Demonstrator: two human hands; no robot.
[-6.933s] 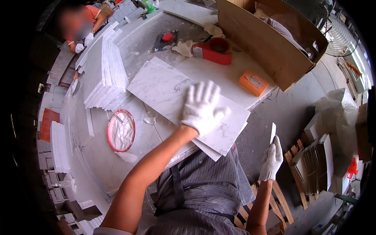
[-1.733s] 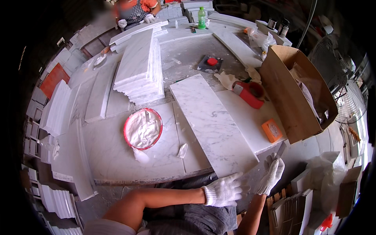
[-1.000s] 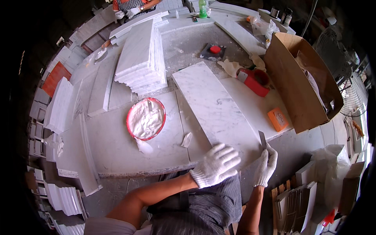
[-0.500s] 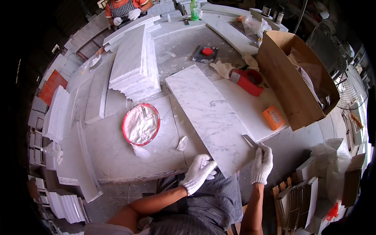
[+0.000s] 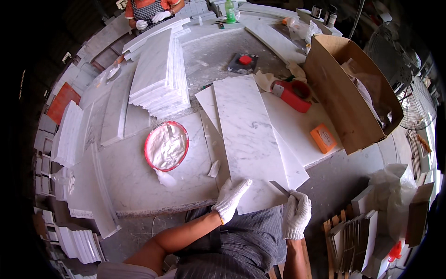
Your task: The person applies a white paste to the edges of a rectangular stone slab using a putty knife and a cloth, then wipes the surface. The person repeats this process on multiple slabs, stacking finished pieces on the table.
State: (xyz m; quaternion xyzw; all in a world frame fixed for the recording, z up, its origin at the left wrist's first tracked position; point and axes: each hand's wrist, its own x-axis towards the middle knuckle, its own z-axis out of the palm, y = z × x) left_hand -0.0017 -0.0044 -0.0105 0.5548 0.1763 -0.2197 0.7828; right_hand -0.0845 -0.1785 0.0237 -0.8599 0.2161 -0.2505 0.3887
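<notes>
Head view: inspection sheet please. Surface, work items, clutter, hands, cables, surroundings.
Surface: table pale, with a grey, white-smeared patch beyond the slabs.
Work items: top slab lies askew over lower slab; white paste in red-rimmed bowl, left of both.
Clutter: orange box, red tool, carton at right; green bottle at far side.
Hands: both gloved; left touches the top slab's near left edge, grip unclear; right holds a thin blade by the near right corner.
Cables: nothing seen for certain; thin dark line behind carton, cord or pole unclear.
Surroundings: co-worker across table; fan at right.
</notes>
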